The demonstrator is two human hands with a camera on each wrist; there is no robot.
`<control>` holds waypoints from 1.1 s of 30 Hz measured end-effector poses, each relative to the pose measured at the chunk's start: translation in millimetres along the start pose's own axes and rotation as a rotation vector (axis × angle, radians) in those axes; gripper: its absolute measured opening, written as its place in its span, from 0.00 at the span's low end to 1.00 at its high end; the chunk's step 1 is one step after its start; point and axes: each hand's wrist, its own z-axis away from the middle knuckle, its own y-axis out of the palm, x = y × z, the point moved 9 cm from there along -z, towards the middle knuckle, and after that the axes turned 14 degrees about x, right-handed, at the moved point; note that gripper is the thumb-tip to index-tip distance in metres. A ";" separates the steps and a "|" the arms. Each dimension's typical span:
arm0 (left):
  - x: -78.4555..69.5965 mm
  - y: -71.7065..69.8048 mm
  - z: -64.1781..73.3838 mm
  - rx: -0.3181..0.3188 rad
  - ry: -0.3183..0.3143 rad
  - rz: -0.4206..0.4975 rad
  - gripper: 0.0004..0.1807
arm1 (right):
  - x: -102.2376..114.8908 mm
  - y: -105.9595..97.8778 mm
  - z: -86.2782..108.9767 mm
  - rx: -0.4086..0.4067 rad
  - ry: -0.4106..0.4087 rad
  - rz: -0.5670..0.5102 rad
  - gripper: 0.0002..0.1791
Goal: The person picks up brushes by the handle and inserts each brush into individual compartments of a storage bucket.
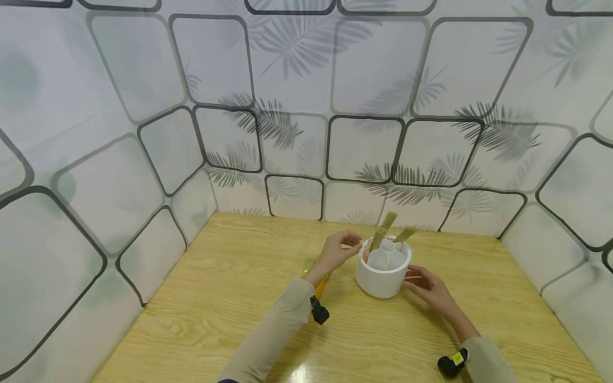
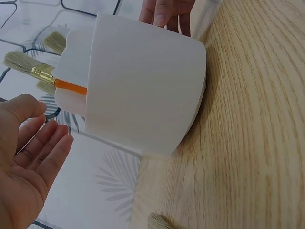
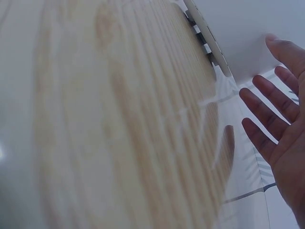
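Compartmented white brush holder (image 1: 380, 283) at table's (image 1: 230, 271) one o'clock, left hand (image 1: 337, 250) at its ten, right hand (image 1: 429, 288) at its four, neither gripping; a lopsided push could topple it.

Indoor nook: table (image 1: 215, 287), leaf-patterned walls (image 1: 294, 143)

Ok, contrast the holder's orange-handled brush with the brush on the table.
The holder brush stands bristles-up in the holder; the table brush lies flat. In the head view, the holder brush's bristles show; the left arm partly hides the table brush. Both have orange handles.
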 end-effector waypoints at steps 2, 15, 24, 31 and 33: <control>1.3 -0.3 0.4 0.001 0.000 0.002 0.11 | -0.9 -0.5 0.2 0.001 0.001 -0.002 0.25; 7.3 -4.1 4.9 0.012 -0.021 -0.003 0.11 | 2.9 0.6 0.8 0.008 -0.013 -0.015 0.25; 9.1 -5.8 8.5 0.018 -0.033 -0.013 0.11 | 2.5 0.6 0.2 0.014 -0.011 -0.018 0.26; 10.9 -4.7 9.8 0.034 -0.035 -0.021 0.11 | 3.8 0.6 0.2 0.012 -0.016 -0.015 0.26; 11.0 -4.9 10.1 0.037 -0.036 -0.025 0.10 | 3.9 0.0 0.3 0.008 -0.018 -0.014 0.25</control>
